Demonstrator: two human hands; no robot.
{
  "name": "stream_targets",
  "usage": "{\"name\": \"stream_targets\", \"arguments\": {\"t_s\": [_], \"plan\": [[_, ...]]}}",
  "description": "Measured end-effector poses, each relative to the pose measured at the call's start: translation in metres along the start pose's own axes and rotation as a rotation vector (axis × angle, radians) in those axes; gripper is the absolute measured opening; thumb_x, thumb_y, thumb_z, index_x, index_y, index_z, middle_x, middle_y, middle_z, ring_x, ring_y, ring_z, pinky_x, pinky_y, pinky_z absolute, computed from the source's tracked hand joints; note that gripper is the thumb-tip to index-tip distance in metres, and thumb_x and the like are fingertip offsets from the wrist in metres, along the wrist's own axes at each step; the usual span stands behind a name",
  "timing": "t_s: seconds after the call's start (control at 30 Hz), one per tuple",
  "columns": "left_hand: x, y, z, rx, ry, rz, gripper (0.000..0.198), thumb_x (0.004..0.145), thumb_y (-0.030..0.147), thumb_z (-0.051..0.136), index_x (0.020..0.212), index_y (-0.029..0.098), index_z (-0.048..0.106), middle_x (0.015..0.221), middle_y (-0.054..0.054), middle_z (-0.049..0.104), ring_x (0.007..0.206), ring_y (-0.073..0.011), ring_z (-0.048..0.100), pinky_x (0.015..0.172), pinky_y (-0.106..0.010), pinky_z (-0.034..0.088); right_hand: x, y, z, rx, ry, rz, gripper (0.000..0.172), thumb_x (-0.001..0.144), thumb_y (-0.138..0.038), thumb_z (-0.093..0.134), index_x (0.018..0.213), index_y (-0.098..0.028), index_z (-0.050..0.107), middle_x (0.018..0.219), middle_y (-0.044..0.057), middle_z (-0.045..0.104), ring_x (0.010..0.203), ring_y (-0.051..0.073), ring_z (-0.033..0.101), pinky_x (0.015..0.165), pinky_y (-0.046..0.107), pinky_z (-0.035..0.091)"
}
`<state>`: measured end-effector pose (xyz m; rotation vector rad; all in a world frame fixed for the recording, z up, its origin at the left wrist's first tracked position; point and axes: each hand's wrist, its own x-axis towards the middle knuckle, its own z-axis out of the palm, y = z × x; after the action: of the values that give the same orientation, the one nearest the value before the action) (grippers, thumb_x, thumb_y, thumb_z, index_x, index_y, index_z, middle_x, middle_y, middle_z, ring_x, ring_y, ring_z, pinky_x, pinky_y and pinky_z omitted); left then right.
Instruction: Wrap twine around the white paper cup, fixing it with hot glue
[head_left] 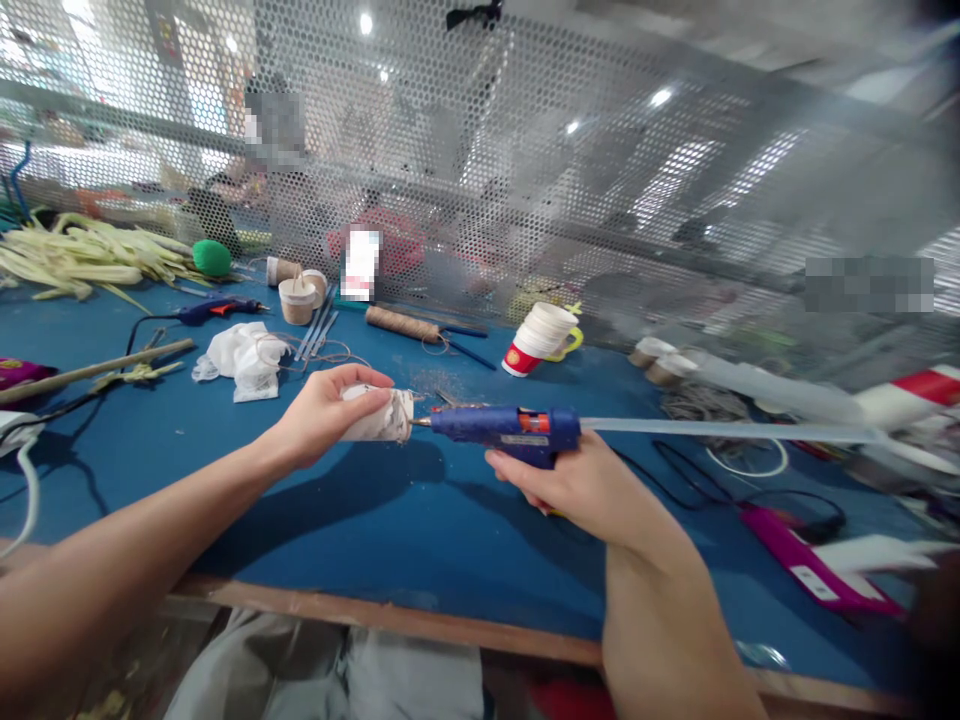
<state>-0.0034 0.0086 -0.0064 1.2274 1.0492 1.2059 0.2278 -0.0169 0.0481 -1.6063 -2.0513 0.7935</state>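
Observation:
My left hand (326,412) is wrapped round a white paper cup (382,418) lying sideways above the blue table (315,520), its base facing right. My right hand (574,487) grips a blue glue gun (506,430) with an orange band, and its metal nozzle touches the cup's base. A long clear glue stick (720,430) juts out of the back of the gun toward the right.
A stack of red and white paper cups (536,340) lies behind the gun. A second blue glue gun (214,309), white cloth (244,358), twine spools (296,298), pale strips (82,255), a stick (90,370) and a perforated metal screen (525,160) surround the work spot. Other people sit behind the screen.

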Motion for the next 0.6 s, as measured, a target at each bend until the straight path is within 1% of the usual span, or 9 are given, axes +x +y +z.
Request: {"name": "stream_targets", "arguments": {"t_s": [0.1,0.23,0.3,0.37,0.43,0.47,0.53,0.6], "plan": [[-0.001,0.003,0.001,-0.068,-0.001,-0.051,0.032,0.064,0.034,0.070,0.086,0.012,0.061,0.066,0.000,0.062,0.052,-0.0080,0.054,0.050,-0.019,0.040,0.000,-0.001,-0.002,0.087,-0.039,-0.036,0.023,0.071,-0.036,0.059,0.059,-0.016,0.055,0.039,-0.004,0.048,0.034,0.008,0.043,0.037,0.021,0.037],[0.000,0.006,0.001,-0.141,0.006,-0.079,0.031,0.063,0.031,0.070,0.085,0.012,0.060,0.063,0.000,0.061,0.051,-0.0075,0.054,0.048,-0.018,0.040,0.005,0.004,-0.006,0.288,-0.074,-0.108,0.022,0.073,-0.037,0.060,0.072,-0.014,0.061,0.039,-0.006,0.044,0.035,0.007,0.041,0.038,0.021,0.035],[0.000,0.007,0.001,-0.162,0.020,-0.075,0.030,0.062,0.030,0.071,0.084,0.011,0.060,0.061,0.001,0.060,0.048,-0.0067,0.053,0.046,-0.017,0.039,0.010,0.008,-0.009,0.417,-0.061,-0.120,0.024,0.072,-0.038,0.062,0.074,-0.014,0.062,0.045,-0.004,0.049,0.038,0.007,0.041,0.038,0.021,0.035],[0.001,0.007,0.001,-0.186,0.030,-0.073,0.031,0.061,0.030,0.071,0.084,0.011,0.059,0.060,0.001,0.060,0.047,-0.0065,0.052,0.044,-0.017,0.038,0.016,0.014,-0.013,0.525,-0.033,-0.113,0.027,0.069,-0.040,0.066,0.074,-0.014,0.063,0.059,0.001,0.057,0.047,0.008,0.046,0.042,0.021,0.038],[0.001,0.007,0.001,-0.213,0.030,-0.074,0.033,0.061,0.031,0.072,0.084,0.011,0.059,0.060,0.001,0.060,0.046,-0.0073,0.053,0.043,-0.017,0.038,0.025,0.021,-0.017,0.596,0.007,-0.067,0.029,0.066,-0.042,0.068,0.074,-0.014,0.062,0.071,0.004,0.061,0.054,0.008,0.050,0.047,0.021,0.041],[0.001,0.007,0.001,-0.225,0.026,-0.069,0.034,0.060,0.031,0.072,0.084,0.011,0.058,0.060,0.001,0.061,0.047,-0.0076,0.054,0.043,-0.017,0.039,0.031,0.024,-0.019,0.618,0.029,-0.027,0.031,0.065,-0.043,0.069,0.073,-0.014,0.061,0.072,0.004,0.061,0.054,0.008,0.049,0.047,0.021,0.041],[0.001,0.006,0.001,-0.234,0.015,-0.055,0.034,0.060,0.032,0.073,0.084,0.012,0.058,0.062,0.001,0.062,0.048,-0.0078,0.055,0.045,-0.018,0.041,0.044,0.032,-0.023,0.617,0.089,0.059,0.033,0.064,-0.044,0.070,0.071,-0.014,0.058,0.067,0.002,0.058,0.050,0.006,0.045,0.044,0.020,0.039],[0.001,0.005,0.000,-0.222,0.011,-0.034,0.035,0.061,0.033,0.073,0.085,0.012,0.058,0.064,0.001,0.062,0.050,-0.0081,0.056,0.048,-0.018,0.042,0.060,0.041,-0.023,0.538,0.135,0.148,0.031,0.062,-0.040,0.072,0.067,-0.014,0.055,0.062,0.000,0.056,0.047,0.005,0.043,0.043,0.019,0.037]]}}
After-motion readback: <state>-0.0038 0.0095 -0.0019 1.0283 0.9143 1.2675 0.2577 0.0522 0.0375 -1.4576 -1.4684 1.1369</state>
